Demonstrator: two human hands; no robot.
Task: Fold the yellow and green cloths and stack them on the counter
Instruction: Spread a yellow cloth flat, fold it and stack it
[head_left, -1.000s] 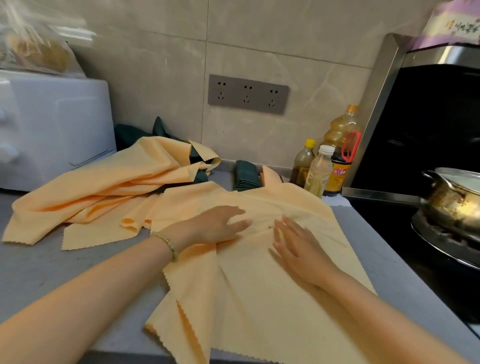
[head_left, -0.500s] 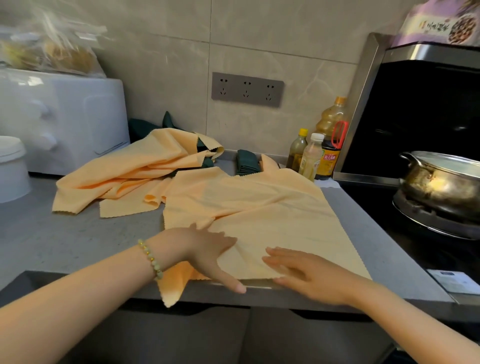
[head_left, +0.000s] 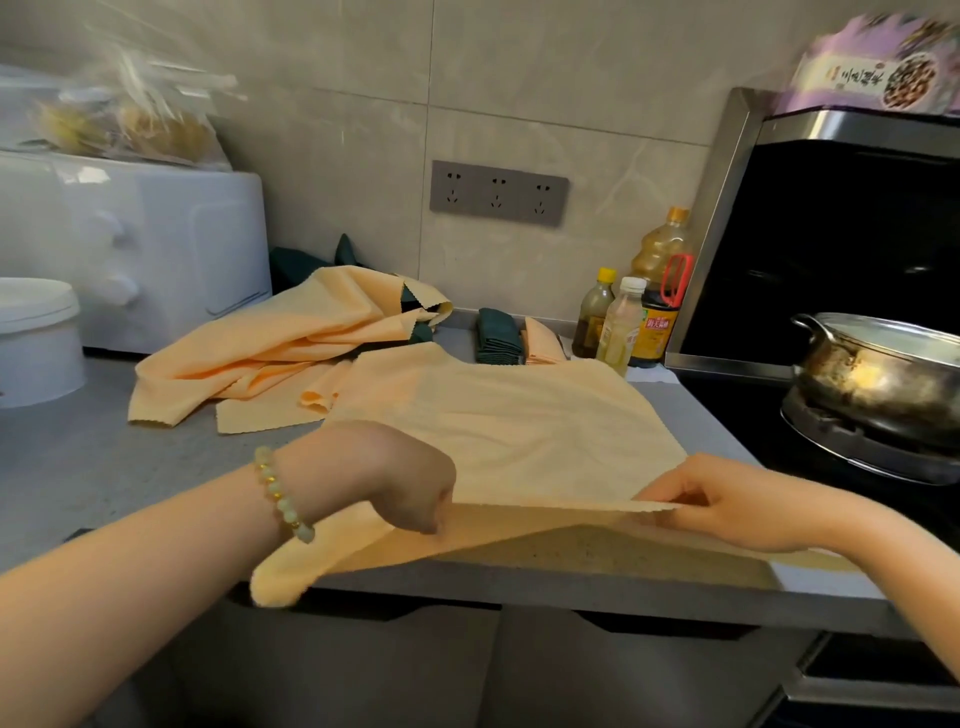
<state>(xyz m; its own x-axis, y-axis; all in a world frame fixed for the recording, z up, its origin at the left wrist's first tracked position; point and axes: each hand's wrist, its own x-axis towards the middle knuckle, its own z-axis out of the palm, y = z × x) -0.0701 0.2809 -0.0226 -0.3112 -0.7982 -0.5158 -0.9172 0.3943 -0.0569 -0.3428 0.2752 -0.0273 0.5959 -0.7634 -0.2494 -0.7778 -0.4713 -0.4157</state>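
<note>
A yellow cloth (head_left: 519, 415) lies spread on the grey counter (head_left: 104, 467), its near edge lifted off the surface. My left hand (head_left: 395, 483) grips that edge at the left corner. My right hand (head_left: 727, 499) pinches the same edge at the right. Behind, a crumpled pile of yellow cloths (head_left: 280, 353) lies over a dark green cloth (head_left: 301, 262). A folded green cloth (head_left: 498, 338) stands near the wall beside a folded yellow cloth (head_left: 540, 343).
A white appliance (head_left: 130, 249) and a white tub (head_left: 36, 343) stand at the left. Bottles (head_left: 639, 317) stand by the wall at the right. A steel pot (head_left: 883, 364) sits on the stove (head_left: 831, 441).
Both hands went from lying flat on the cloth to taking hold of its near edge, which is now raised off the counter.
</note>
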